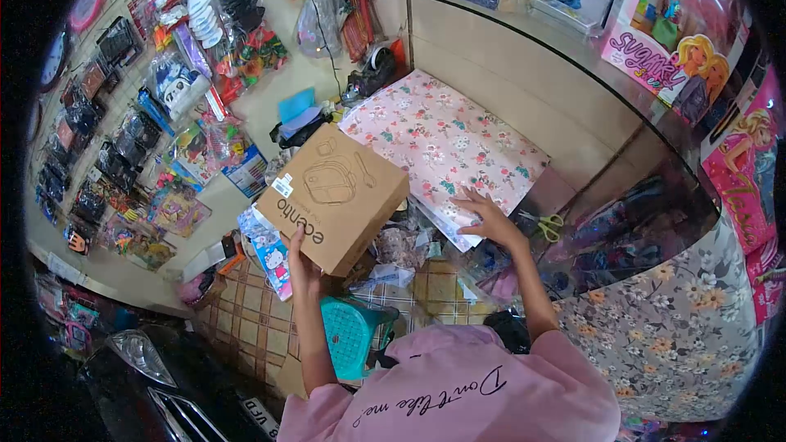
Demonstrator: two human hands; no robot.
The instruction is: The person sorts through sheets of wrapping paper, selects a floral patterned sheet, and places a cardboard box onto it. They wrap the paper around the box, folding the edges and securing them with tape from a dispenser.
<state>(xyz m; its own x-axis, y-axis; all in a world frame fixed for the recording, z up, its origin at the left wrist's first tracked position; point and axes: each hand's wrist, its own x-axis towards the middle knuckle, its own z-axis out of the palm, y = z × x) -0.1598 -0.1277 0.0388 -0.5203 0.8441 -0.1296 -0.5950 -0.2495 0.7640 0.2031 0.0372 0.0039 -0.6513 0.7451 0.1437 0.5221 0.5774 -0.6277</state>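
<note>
Your left hand (301, 258) holds the box (333, 195) up by its lower edge only, tilted above the stool (352, 333) and left of the paper (446, 143). Gripped at one corner like that, it could twist and drop. Your right hand (489, 217) lies flat and spread on the paper's near edge; press or drag there and the sheet may crease or slide toward the scissors (550, 225).

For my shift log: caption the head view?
Left hand holds a cardboard box; right hand rests on floral wrapping paper.
</note>
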